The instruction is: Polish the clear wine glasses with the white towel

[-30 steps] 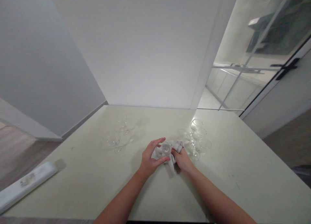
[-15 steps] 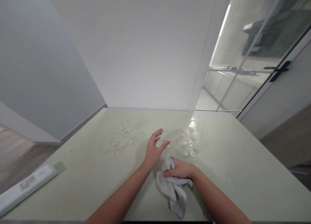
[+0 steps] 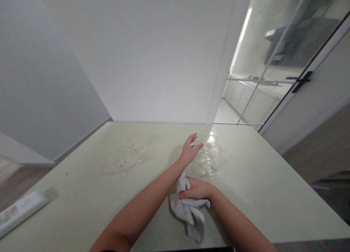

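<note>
**Glass (image 3: 198, 141) far, cloth (image 3: 188, 210) near**

The left hand (image 3: 193, 147) is half open, thumb and fingers apart at the glass; whether they grip it, I cannot tell. The glass is on the far part of the counter (image 3: 87, 208), just left of the right glasses (image 3: 210, 173). The right hand (image 3: 198, 189), nearer, is closed on the cloth.

Best use light contact, settle the foot flat, and spread the fingers fully before drawing back, so no rim gets knocked.

The glass looks clear and thin-walled, like the left glasses (image 3: 119, 162). The cloth hangs in soft, pale folds; the counter is smooth and faintly marked.
</note>
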The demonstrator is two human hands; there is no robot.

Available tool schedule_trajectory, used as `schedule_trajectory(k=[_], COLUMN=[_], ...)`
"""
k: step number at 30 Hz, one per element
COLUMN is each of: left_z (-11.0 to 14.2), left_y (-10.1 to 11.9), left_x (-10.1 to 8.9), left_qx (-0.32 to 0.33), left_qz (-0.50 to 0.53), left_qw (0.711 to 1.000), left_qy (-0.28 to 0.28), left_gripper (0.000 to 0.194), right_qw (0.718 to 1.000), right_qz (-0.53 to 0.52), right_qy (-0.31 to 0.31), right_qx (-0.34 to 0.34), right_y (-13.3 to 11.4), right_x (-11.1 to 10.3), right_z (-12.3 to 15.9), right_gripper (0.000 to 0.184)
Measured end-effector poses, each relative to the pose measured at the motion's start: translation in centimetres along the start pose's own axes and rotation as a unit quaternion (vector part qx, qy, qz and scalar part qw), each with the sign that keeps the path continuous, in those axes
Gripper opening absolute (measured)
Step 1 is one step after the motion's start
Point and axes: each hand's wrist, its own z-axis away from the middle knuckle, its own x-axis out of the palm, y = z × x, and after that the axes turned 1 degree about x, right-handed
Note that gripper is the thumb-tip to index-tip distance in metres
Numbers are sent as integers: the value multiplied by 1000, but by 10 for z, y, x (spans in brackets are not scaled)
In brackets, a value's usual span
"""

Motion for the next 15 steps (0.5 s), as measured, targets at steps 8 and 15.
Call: schedule_trajectory(k=[8,15], left_z=[1,1], left_y=[0,4], left_x=[3,4], left_qx=[3,24], left_qz=[10,15], left_qw=[1000,999], left_qy=[-14,-23], left_gripper=[66,65], right_qw=[1000,995], right_qz=[24,-83], right_qy=[-6,44], right_qx=[0,30], right_y=[5,6], right_x=[-1,0], right_z=[-2,0], right_gripper=[40,38])
